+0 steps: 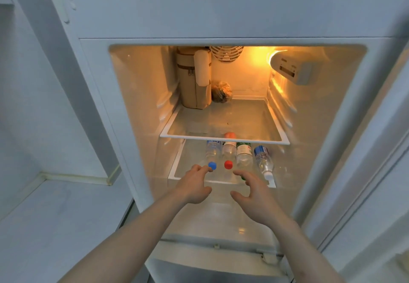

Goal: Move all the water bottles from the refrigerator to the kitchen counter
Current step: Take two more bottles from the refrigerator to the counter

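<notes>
At the bottom of the frame our two forearms reach into the open refrigerator point(221, 12). Our left hand point(194, 185) is released, fingers spread, fingertips just short of the blue-capped bottle point(213, 152). Our right hand point(252, 192) is also released and holds nothing, partly covering the cap of the green-labelled bottle point(244, 153). Four water bottles lie side by side on the lower shelf point(177, 169) at frame centre, including the red-capped bottle point(228, 153) and the white-capped bottle point(263, 158). Farther up, the upper shelf point(221, 137) carries a tan bag point(192, 83) and a wrapped bundle point(221, 91). The desk point(55, 216) lies lower left.
</notes>
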